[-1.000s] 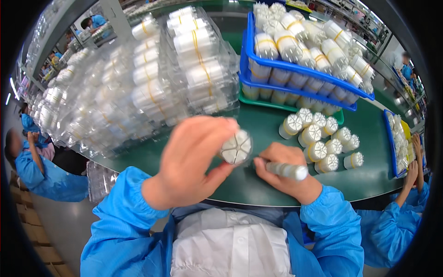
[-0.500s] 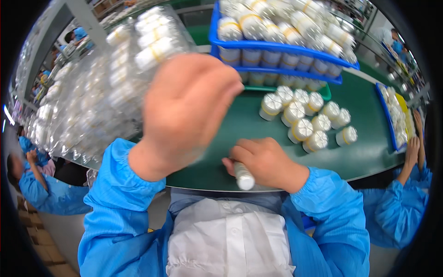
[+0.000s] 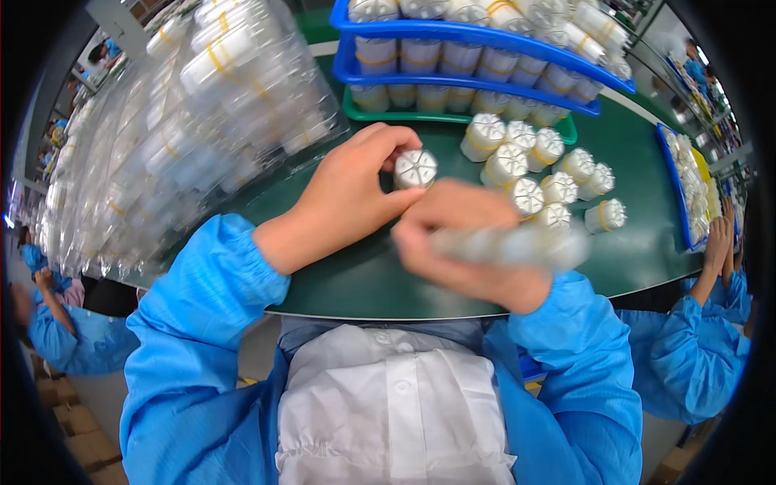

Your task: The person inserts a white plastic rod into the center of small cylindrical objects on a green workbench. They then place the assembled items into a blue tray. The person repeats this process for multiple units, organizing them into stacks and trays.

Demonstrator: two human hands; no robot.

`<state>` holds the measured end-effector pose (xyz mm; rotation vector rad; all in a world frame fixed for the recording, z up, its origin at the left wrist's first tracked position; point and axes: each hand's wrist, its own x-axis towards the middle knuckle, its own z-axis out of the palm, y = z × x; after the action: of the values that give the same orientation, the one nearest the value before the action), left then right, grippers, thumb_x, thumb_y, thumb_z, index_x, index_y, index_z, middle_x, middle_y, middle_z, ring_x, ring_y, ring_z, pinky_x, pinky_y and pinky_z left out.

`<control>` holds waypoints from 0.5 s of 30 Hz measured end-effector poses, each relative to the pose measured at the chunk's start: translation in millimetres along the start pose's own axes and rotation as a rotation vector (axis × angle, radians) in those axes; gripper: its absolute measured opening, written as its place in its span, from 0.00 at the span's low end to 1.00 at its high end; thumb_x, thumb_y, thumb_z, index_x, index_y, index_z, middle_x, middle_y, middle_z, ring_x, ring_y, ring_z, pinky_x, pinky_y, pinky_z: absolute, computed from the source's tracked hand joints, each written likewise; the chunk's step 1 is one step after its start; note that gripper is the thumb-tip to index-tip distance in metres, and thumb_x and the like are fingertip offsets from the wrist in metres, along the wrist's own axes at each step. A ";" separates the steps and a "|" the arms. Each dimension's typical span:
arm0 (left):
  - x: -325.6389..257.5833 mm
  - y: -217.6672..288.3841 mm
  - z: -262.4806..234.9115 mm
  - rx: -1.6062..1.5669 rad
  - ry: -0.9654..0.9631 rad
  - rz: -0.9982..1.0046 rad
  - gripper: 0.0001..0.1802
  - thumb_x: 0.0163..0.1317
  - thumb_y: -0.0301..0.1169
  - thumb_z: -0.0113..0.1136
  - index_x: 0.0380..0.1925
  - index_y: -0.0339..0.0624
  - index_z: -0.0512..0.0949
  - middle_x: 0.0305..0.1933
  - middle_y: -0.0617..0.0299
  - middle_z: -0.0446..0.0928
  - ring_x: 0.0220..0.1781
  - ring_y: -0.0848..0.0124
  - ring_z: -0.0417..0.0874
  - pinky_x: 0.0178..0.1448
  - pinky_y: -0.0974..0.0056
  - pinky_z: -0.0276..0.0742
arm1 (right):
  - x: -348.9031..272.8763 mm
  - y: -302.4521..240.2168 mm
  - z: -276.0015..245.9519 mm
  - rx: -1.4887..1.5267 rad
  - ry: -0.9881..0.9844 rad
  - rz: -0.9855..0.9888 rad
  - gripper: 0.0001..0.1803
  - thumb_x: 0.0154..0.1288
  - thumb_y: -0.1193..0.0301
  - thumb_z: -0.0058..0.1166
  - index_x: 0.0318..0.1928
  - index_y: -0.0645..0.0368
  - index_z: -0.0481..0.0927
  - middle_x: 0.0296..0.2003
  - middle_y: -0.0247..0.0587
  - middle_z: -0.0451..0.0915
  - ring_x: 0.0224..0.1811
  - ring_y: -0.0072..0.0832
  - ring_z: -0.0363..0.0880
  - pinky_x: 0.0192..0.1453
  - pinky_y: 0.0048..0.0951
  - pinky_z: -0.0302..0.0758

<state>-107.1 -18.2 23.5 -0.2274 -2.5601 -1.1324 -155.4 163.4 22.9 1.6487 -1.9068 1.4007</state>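
My left hand (image 3: 339, 190) curls its fingers and thumb round a short white cylindrical bundle (image 3: 415, 170), whose top is split into wedges and which stands on the green table (image 3: 364, 283). Close beside it, my right hand (image 3: 465, 212) grips a long whitish tube (image 3: 517, 245) that points to the right; motion blurs the tube, so its exact kind is unclear. Several similar white bundles (image 3: 508, 164) with yellow bands stand grouped beyond my right hand.
Stacked blue trays (image 3: 477, 31) full of banded bundles stand at the back, above a green tray (image 3: 390, 115). Clear plastic packs of white pieces (image 3: 170, 153) pile up on the left. At the right edge, a co-worker's hands (image 3: 717, 242) are by another blue tray (image 3: 681, 198).
My left hand has come down from its raised, blurred position and now holds a bundle. My right hand has moved up beside it, and its tube has swung from pointing toward me to pointing right.
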 end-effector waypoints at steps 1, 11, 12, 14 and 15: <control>-14.0 -1.2 -8.3 -0.008 -0.008 -0.030 0.27 0.51 0.28 0.77 0.51 0.39 0.78 0.48 0.58 0.78 0.48 0.67 0.81 0.54 0.64 0.79 | 9.0 -2.7 -7.2 0.069 0.030 0.103 0.08 0.58 0.73 0.68 0.29 0.59 0.80 0.24 0.39 0.79 0.23 0.30 0.79 0.26 0.31 0.74; -51.7 -4.1 -16.7 -0.107 -0.031 0.078 0.28 0.50 0.26 0.76 0.53 0.39 0.78 0.52 0.57 0.78 0.53 0.61 0.81 0.57 0.62 0.77 | 12.0 3.8 4.2 0.095 0.073 0.364 0.09 0.61 0.73 0.67 0.27 0.62 0.80 0.19 0.35 0.77 0.19 0.22 0.74 0.23 0.27 0.66; -52.0 -4.5 -15.7 -0.120 -0.026 0.082 0.28 0.50 0.26 0.76 0.53 0.39 0.78 0.52 0.56 0.78 0.52 0.60 0.80 0.56 0.61 0.77 | 12.6 2.1 4.4 0.084 0.060 0.392 0.09 0.61 0.72 0.67 0.27 0.62 0.80 0.19 0.35 0.77 0.19 0.22 0.73 0.23 0.27 0.66; -52.4 -4.1 -13.4 -0.099 0.003 0.097 0.28 0.50 0.26 0.76 0.53 0.39 0.78 0.51 0.56 0.77 0.51 0.60 0.80 0.55 0.61 0.77 | 14.1 0.1 4.2 0.061 0.036 0.447 0.10 0.61 0.72 0.67 0.27 0.62 0.80 0.19 0.35 0.77 0.19 0.22 0.73 0.23 0.27 0.66; -52.3 -2.6 -12.7 -0.067 0.028 0.108 0.28 0.50 0.26 0.76 0.53 0.39 0.78 0.51 0.56 0.77 0.50 0.61 0.80 0.54 0.62 0.77 | 13.4 2.1 5.0 0.034 0.024 0.394 0.09 0.62 0.72 0.66 0.27 0.62 0.80 0.19 0.35 0.77 0.20 0.21 0.73 0.23 0.26 0.66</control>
<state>-56.0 -30.1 10.8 -0.3588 -2.4555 -1.1739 -159.6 151.0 29.0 1.3065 -2.2943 1.5891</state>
